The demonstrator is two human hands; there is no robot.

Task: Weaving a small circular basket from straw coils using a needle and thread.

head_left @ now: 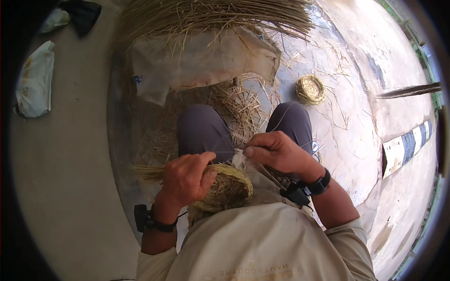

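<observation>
Low in the frame's centre, our left hand point(185, 180) clamps the coiled straw basket point(225, 187); our right hand point(276, 152), just above-right, pinches a straw strand.

Woven straw basket point(225, 187) half covered by left hand point(185, 180), straw bundle point(211, 16) cut off at top edge

I note a crumpled whitish sack point(201, 58) with a small blue mark at upper centre, lying under straw. A white bag point(33, 80) lies flat at upper left. A blue-and-white striped sign strip point(407, 147) sits at the right edge.
</observation>
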